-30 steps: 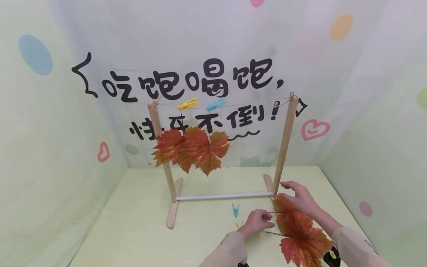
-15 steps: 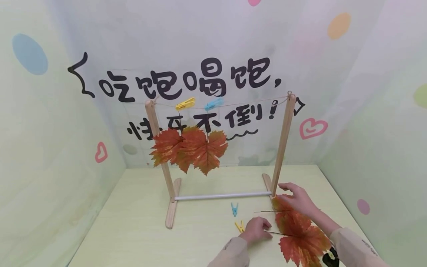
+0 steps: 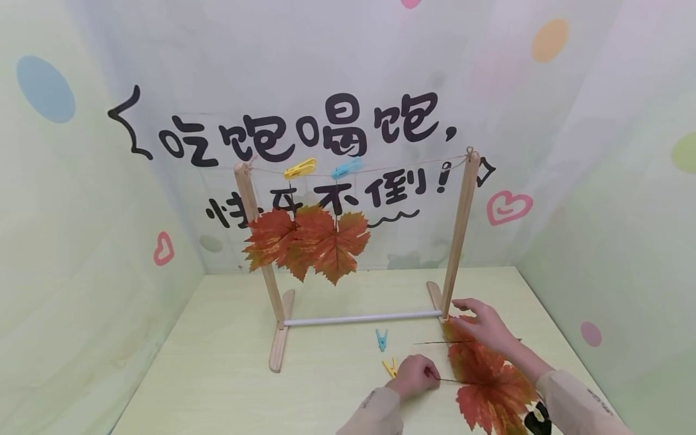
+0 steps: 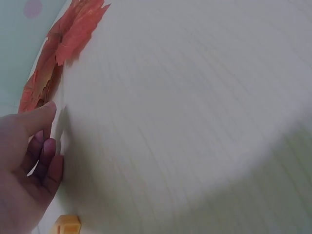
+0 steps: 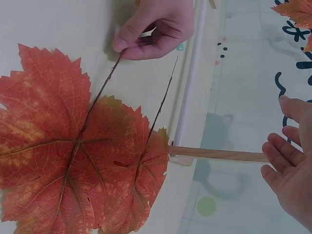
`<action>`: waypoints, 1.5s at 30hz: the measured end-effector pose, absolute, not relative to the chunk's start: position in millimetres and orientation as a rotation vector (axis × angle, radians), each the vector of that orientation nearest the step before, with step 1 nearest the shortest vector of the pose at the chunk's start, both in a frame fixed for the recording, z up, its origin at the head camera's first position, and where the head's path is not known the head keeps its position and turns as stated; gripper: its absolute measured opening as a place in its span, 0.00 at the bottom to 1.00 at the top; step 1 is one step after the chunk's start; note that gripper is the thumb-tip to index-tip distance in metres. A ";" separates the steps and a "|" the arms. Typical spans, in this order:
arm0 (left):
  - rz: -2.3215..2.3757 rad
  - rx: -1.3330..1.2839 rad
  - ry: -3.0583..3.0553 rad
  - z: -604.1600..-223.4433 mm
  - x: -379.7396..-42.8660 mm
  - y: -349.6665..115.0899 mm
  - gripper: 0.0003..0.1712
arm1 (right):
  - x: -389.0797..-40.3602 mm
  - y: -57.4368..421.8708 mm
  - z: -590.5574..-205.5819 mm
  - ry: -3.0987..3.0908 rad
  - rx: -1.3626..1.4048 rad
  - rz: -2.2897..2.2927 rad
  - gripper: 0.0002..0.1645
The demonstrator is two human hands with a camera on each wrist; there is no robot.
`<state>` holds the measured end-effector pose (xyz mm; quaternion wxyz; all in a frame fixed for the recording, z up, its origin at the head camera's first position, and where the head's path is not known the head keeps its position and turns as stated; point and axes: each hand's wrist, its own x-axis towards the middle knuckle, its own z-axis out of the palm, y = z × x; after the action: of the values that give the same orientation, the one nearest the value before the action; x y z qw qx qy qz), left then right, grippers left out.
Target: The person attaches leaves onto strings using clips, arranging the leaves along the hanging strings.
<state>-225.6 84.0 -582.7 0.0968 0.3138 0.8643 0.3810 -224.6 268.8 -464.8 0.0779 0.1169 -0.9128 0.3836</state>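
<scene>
Closest to us, our left hand [image 3: 415,376] pinches the tip of a stem [image 3: 454,381] between thumb and forefinger; the near leaf [image 3: 493,399] on that stem lies on the desk [image 3: 217,386]. Just past it, partly covered by it, is the far leaf [image 5: 146,192], its own stem free and pointing the same way. Our right hand [image 3: 486,326] is above the far leaf's edge, fingers loosely spread, holding nothing and seemingly not touching the leaf.

Beside our left hand lies a loose yellow clip [image 3: 388,367], partly hidden behind it; whether they touch, we cannot tell. A loose blue clip [image 3: 382,340] is a little farther off, in front of the white rod [image 3: 364,318].

Beyond, on the wooden stand [image 3: 462,229], two hanging leaves [image 3: 331,241] dangle from the string [image 3: 402,167] by a yellow clip and a blue one.

We judge the step in hand to be picking up the near leaf. The next move seems to call for keeping that pinch firm and lifting gently, without dragging the far leaf along.
</scene>
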 end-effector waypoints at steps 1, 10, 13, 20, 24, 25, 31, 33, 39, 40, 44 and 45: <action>1.170 0.924 2.539 -582.9 -226.7 83.5 0.02 | -224.8 268.6 -464.6 -2.737 0.344 1.152 0.25; 1.537 0.761 2.344 -575.9 -233.2 81.9 0.03 | -224.4 267.4 -462.2 -2.746 0.332 1.141 0.24; 1.604 0.741 2.329 -572.8 -234.7 82.4 0.04 | -223.0 266.7 -460.5 -2.755 0.318 1.144 0.25; 1.750 0.685 2.234 -562.2 -235.3 82.5 0.05 | -222.5 266.5 -459.1 -2.759 0.312 1.165 0.25; 1.849 0.616 2.187 -551.9 -233.8 81.5 0.06 | -226.1 265.2 -457.4 -2.738 0.359 1.147 0.26; 1.873 0.607 2.178 -549.1 -233.6 81.2 0.07 | -227.4 264.8 -456.5 -2.732 0.373 1.129 0.26; 2.052 0.490 2.015 -531.4 -234.2 80.0 0.08 | -234.3 262.2 -443.6 -2.696 0.422 1.044 0.25; 2.097 0.448 1.954 -525.5 -235.0 79.2 0.08 | -235.7 261.4 -438.2 -2.685 0.429 1.036 0.25; 2.123 0.406 1.900 -513.4 -236.8 73.3 0.09 | -238.0 260.3 -428.9 -2.683 0.438 0.994 0.25; 2.129 0.399 1.893 -511.1 -236.8 71.9 0.10 | -238.3 260.0 -427.8 -2.684 0.444 0.987 0.25; 2.202 0.392 1.836 -499.8 -237.6 66.6 0.10 | -240.1 258.7 -424.0 -2.688 0.452 0.985 0.25; 2.220 0.399 1.818 -496.6 -238.1 65.0 0.10 | -240.6 258.4 -423.3 -2.689 0.455 0.988 0.25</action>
<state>-238.1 65.0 -496.6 0.1217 0.1367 0.6229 0.7606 -240.6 258.4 -423.3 0.1203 0.1556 -0.9203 0.3382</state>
